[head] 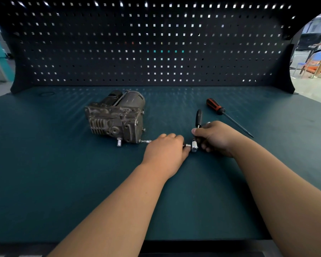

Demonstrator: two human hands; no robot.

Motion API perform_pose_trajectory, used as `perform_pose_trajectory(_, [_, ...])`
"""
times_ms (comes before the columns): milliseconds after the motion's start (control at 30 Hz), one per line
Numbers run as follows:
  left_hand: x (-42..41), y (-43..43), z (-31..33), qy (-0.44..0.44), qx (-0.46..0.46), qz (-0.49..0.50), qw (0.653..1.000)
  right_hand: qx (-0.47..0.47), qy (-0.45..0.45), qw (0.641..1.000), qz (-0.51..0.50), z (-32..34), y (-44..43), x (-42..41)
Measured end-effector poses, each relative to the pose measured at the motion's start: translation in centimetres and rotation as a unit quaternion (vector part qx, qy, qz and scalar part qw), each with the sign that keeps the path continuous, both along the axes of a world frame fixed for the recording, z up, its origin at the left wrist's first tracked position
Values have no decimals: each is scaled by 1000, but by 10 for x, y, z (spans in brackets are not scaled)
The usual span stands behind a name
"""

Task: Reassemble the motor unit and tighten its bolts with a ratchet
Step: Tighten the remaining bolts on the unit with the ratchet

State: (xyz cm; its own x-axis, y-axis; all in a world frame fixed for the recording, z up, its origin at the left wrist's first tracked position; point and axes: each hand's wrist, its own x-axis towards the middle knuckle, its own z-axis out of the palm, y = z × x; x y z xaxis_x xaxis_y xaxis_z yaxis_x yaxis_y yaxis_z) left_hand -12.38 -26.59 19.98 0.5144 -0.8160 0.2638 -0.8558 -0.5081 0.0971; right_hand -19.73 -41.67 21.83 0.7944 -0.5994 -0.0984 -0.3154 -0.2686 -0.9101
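Grey motor unit [117, 117] sits left of left hand [165, 150].

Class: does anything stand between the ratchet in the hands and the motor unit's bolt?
Nothing visible does. From the ratchet, the extension runs under the left hand to the motor unit; the screwdriver lies off to the right.

Dim, sharp centre; backlight through pegboard [156, 43] holes; fisheye-bent edges.
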Motion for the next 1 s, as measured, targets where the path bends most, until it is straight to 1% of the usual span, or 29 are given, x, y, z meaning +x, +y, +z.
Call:
perform_pose_trajectory(233, [1,0,-1,-5,10,-7,1000,-12,13,1000,-3,0,0,1])
perform_pose_trajectory(400, [2,0,-2,-8,12,-12,1000,-9,6,1000,5,0,0,0])
perform_pose_trajectory(500, [3,0,-2,-6,14,-14,1000,15,-14,999,46,3,-2,-5])
perform_pose_trajectory(667, [3,1,-3,-10,10,-13,1000,79,-47,983,157,12,-7,-19])
perform_pose_trajectory(800, [4,0,-3,-8,8,-12,1000,46,-17,969,242,17,-5,-24])
perform_pose_trajectory(867, [4,-1,-3,-3,9,-11,1000,30,-6,968,251,18,-5,-24])
perform_pose_trajectory(1000, [3,0,-3,0,1,-7,1000,29,-29,976,212,15,-7,-21])
